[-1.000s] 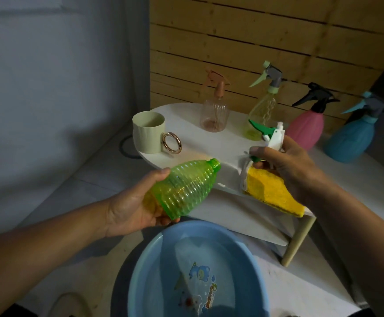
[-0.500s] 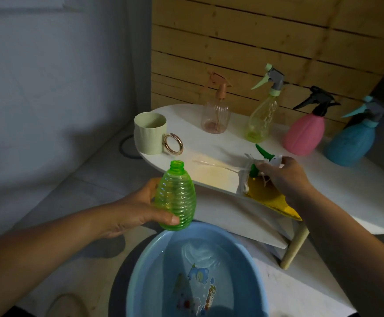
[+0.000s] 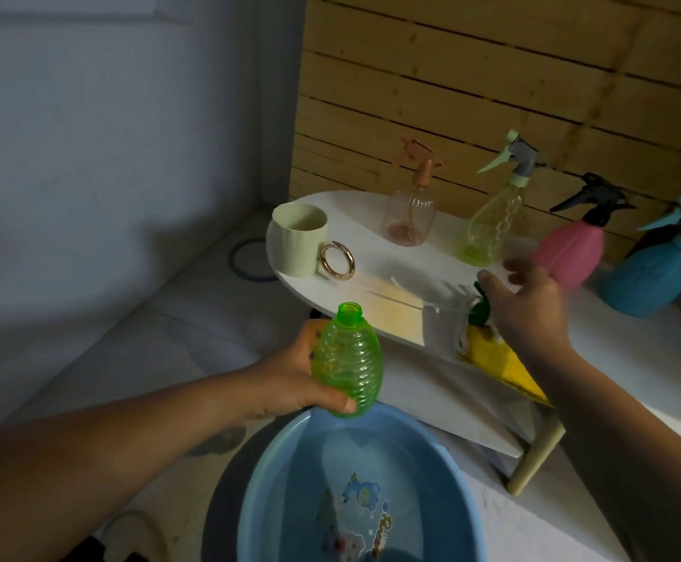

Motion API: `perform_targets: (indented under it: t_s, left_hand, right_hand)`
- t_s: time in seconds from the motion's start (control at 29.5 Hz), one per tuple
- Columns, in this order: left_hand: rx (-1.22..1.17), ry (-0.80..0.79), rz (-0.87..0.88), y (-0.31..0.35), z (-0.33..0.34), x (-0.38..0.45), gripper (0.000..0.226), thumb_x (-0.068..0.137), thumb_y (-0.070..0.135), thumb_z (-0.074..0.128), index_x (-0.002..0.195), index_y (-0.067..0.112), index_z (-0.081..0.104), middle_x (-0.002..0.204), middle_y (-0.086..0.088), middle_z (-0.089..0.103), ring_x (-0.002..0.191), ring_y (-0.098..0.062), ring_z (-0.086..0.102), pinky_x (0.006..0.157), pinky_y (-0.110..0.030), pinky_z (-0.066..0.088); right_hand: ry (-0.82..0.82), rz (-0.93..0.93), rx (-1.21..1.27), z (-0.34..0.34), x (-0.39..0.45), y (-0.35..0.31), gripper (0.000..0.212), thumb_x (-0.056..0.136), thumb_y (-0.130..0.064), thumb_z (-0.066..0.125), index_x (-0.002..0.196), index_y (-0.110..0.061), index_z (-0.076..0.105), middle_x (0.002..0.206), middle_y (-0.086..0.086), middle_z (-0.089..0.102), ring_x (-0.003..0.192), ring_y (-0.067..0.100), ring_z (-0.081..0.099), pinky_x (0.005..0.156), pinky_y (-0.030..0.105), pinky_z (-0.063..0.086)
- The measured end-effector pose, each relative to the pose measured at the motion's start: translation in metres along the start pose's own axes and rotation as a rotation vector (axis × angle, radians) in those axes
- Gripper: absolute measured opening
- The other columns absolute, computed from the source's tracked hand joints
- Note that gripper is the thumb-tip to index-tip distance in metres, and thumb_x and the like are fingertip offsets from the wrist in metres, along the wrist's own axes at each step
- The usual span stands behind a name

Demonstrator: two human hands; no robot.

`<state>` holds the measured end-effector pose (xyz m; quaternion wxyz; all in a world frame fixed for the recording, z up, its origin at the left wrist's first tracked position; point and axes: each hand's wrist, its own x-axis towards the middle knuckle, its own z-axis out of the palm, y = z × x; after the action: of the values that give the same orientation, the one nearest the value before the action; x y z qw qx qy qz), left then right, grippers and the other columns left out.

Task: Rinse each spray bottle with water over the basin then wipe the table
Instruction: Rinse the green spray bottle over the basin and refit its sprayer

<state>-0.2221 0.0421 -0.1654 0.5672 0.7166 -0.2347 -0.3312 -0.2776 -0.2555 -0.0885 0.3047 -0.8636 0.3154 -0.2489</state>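
The left hand (image 3: 290, 383) grips the green bottle (image 3: 347, 365) upright, its cap off, just off the desk's (image 3: 371, 221) front edge and above the rim of the blue basin (image 3: 290, 460) on the floor. The right hand (image 3: 529, 302), blurred, hovers over the front edge with its grip seemingly released, fingers spread above the green-and-white spray head (image 3: 477, 308) and the yellow cloth (image 3: 501, 358). Four capped spray bottles line the back edge; a cream mug (image 3: 299, 245) stands at the left end.
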Motion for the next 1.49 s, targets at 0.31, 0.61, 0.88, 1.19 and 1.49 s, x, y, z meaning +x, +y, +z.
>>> perform_targets:
  t_s: [0.31, 0.61, 0.88, 1.19, 1.49]
  left_hand:
    - [0.025, 0.001, 0.084, 0.008, 0.002, 0.009, 0.089, 0.064, 0.004, 0.094, 0.137, 0.02, 0.046, 0.126, 0.0, 0.065, 0.117, -0.012, 0.065, 0.088, -0.025, 0.057]
    - [0.145, 0.02, 0.085, -0.005, -0.016, 0.001, 0.083, 0.063, -0.002, 0.095, 0.13, 0.021, 0.051, 0.123, 0.003, 0.067, 0.114, -0.006, 0.066, 0.091, -0.025, 0.057]
    - [0.237, 0.079, 0.029, -0.025, -0.012, -0.011, 0.092, 0.06, 0.008, 0.099, 0.127, 0.037, 0.044, 0.122, 0.012, 0.063, 0.114, 0.0, 0.062, 0.095, -0.019, 0.052]
    - [0.336, 0.072, 0.017, -0.058, 0.003, -0.024, 0.092, 0.051, 0.018, 0.101, 0.121, 0.038, 0.046, 0.123, 0.013, 0.062, 0.116, -0.006, 0.062, 0.101, -0.037, 0.054]
    - [0.418, 0.049, 0.008, -0.068, 0.009, -0.026, 0.091, 0.056, 0.001, 0.097, 0.116, 0.042, 0.043, 0.118, 0.017, 0.058, 0.104, 0.013, 0.058, 0.083, -0.008, 0.047]
  right_hand:
    - [-0.503, -0.191, 0.22, 0.079, 0.004, -0.109, 0.029, 0.1, -0.037, 0.061, 0.104, -0.01, 0.069, 0.085, 0.01, 0.071, 0.054, 0.009, 0.062, 0.047, 0.023, 0.044]
    - [-0.718, -0.056, 0.261, 0.1, -0.008, -0.126, 0.033, 0.105, -0.037, 0.052, 0.094, -0.006, 0.059, 0.071, 0.007, 0.053, 0.058, 0.018, 0.042, 0.047, 0.025, 0.034]
    - [-0.704, -0.159, 0.201, 0.013, -0.032, -0.094, 0.034, 0.102, -0.043, 0.054, 0.08, -0.017, 0.062, 0.072, -0.005, 0.058, 0.061, 0.01, 0.045, 0.055, 0.027, 0.039]
    - [-0.841, -0.076, 0.03, -0.031, -0.059, -0.029, 0.039, 0.093, -0.053, 0.063, 0.073, -0.019, 0.063, 0.07, 0.001, 0.053, 0.064, 0.014, 0.042, 0.052, 0.027, 0.037]
    - [-0.945, -0.061, -0.233, -0.011, -0.083, 0.013, 0.038, 0.097, -0.051, 0.058, 0.089, -0.015, 0.068, 0.083, 0.006, 0.064, 0.07, 0.018, 0.051, 0.06, 0.032, 0.042]
